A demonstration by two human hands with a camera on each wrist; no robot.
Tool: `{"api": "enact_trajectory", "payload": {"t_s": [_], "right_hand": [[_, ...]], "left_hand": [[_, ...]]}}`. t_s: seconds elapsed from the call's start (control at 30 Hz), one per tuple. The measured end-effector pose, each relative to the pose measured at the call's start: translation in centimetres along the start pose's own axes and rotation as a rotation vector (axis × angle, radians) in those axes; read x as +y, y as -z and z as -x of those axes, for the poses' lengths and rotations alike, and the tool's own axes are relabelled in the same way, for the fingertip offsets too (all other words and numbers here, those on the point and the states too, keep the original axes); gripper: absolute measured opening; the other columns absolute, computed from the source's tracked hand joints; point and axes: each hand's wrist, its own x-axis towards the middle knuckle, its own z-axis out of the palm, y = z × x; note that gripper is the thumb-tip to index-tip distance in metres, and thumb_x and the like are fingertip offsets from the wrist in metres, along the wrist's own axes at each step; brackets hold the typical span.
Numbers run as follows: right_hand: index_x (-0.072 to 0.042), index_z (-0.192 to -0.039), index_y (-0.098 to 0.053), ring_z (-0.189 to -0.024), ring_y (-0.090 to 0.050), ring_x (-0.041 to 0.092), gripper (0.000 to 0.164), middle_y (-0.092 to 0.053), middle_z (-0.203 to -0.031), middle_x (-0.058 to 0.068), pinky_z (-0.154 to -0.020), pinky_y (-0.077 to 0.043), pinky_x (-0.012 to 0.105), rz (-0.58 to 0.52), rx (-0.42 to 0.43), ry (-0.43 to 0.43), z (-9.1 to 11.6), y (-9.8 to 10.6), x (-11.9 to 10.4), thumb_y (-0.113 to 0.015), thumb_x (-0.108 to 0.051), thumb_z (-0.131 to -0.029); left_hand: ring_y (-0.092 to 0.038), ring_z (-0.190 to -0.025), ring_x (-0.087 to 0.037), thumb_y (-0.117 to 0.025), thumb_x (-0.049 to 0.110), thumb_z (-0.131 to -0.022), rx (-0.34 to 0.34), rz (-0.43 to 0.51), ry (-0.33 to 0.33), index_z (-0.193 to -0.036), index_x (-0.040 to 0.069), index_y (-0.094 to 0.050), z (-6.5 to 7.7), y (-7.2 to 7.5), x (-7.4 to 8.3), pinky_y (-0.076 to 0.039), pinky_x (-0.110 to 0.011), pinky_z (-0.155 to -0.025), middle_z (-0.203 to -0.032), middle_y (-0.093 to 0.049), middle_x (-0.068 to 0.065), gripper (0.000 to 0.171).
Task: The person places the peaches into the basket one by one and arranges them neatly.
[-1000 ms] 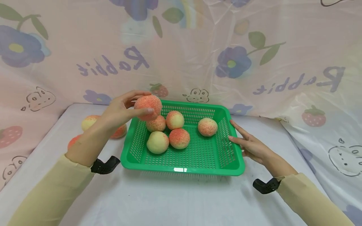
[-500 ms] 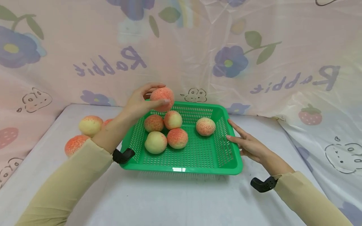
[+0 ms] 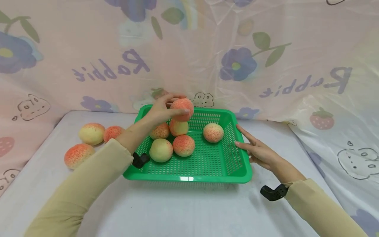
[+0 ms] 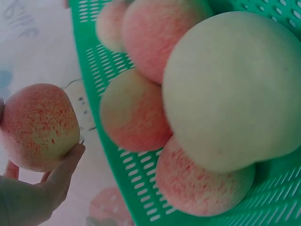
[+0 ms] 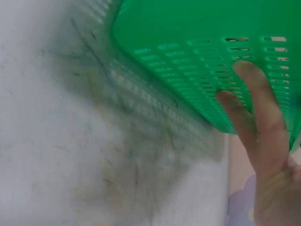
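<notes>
My left hand (image 3: pixel 161 111) grips a pink-red peach (image 3: pixel 184 104) over the back part of the green basket (image 3: pixel 189 178), thumb across its near side. In the left wrist view the peach (image 4: pixel 41 125) sits between thumb and fingers, outlined outside the rim. Directly below it in the head view is a yellow-red peach (image 3: pixel 179 127), partly covered. My right hand (image 3: pixel 262 154) holds the basket's right side, thumb over the rim. From the right wrist camera, two fingertips (image 5: pixel 249 70) press the slotted outer wall.
Inside the basket, several peaches cluster left, including a pale one (image 3: pixel 161 150) and a red one (image 3: pixel 184 145); another peach (image 3: pixel 213 132) lies apart at right. Left of it on the white table (image 3: pixel 165 210) rest three peaches (image 3: pixel 91 133). A printed curtain (image 3: pixel 189 59) hangs behind.
My left hand has carried the peach rightward from the basket's back left corner to above the yellow-red peach, dipping lower lately. My right hand keeps its place on the basket.
</notes>
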Motion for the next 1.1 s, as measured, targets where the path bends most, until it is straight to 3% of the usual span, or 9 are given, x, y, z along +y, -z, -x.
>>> {"api": "enact_trajectory", "payload": {"t_s": [0.27, 0.57, 0.8, 0.93, 1.1], "right_hand": [[-0.049, -0.150, 0.001, -0.096, -0.068, 0.024, 0.077, -0.052, -0.132, 0.017, -0.081, -0.056, 0.048, -0.017, -0.007, 0.000, 0.1, -0.1, 0.1, -0.054, -0.028, -0.099], [-0.049, -0.150, 0.000, -0.094, -0.069, 0.025, 0.077, -0.056, -0.128, 0.016, -0.080, -0.056, 0.048, -0.014, -0.005, 0.007, 0.0, 0.1, 0.1, -0.054, -0.027, -0.099], [-0.047, -0.151, 0.001, -0.092, -0.069, 0.022, 0.078, -0.057, -0.127, 0.015, -0.079, -0.057, 0.046, -0.017, -0.009, 0.013, 0.1, 0.0, 0.0, -0.054, -0.027, -0.099], [-0.046, -0.151, 0.002, -0.092, -0.069, 0.022, 0.078, -0.054, -0.130, 0.021, -0.079, -0.057, 0.046, -0.014, -0.017, 0.020, 0.1, 0.0, -0.1, -0.053, -0.027, -0.100], [-0.048, -0.151, 0.002, -0.094, -0.069, 0.023, 0.077, -0.047, -0.137, 0.027, -0.080, -0.056, 0.047, -0.013, -0.010, 0.013, 0.2, 0.0, -0.1, -0.053, -0.027, -0.100]], "left_hand": [[-0.049, -0.120, -0.029, -0.073, 0.023, -0.086, -0.076, -0.071, -0.013, -0.134, 0.018, -0.055, -1.5, -2.4, -1.1, -0.047, -0.044, -0.096, -0.134, -0.049, -0.011, 0.052], [-0.050, -0.116, -0.026, -0.074, 0.025, -0.085, -0.162, -0.046, 0.043, -0.132, 0.022, -0.056, -2.0, -4.2, -1.4, -0.047, -0.042, -0.094, -0.130, -0.049, -0.009, 0.051], [-0.043, -0.127, -0.027, -0.074, 0.024, -0.085, -0.251, -0.116, 0.100, -0.133, 0.022, -0.056, -2.4, -5.4, -2.5, -0.042, -0.045, -0.101, -0.138, -0.044, -0.008, 0.051], [-0.041, -0.129, -0.026, -0.074, 0.019, -0.085, -0.298, -0.114, 0.113, -0.132, 0.020, -0.056, -2.4, -5.8, -2.7, -0.036, -0.047, -0.107, -0.140, -0.044, -0.008, 0.050], [-0.043, -0.124, -0.026, -0.072, 0.020, -0.087, -0.348, -0.105, 0.132, -0.133, 0.020, -0.054, -2.3, -6.3, -2.7, -0.037, -0.046, -0.106, -0.137, -0.044, -0.008, 0.049]]}}
